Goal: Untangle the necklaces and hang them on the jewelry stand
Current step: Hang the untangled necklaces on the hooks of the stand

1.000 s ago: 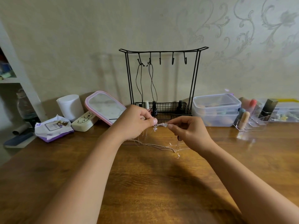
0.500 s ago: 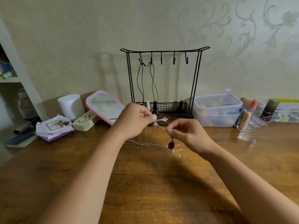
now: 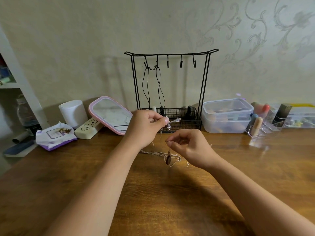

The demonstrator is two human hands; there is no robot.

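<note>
Left hand (image 3: 146, 124) pinches the silver pendant (image 3: 173, 120) up at 12 o'clock, right hand (image 3: 189, 147) pinches a thin chain with the dark pendant (image 3: 168, 160) dangling over the tangle (image 3: 162, 154) on the table (image 3: 153, 193) (2 cords already on the stand (image 3: 171, 82)), so I'd tease the strands apart slowly, no yanking.

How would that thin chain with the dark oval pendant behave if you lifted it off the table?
Probably floppy: the chain lies in loose curves on the table and hangs limp below the left hand. Likely light, since the right hand lifts a strand with just a fingertip pinch. The pendant dangles and would likely swing, and the crossed strands may snag.
</note>
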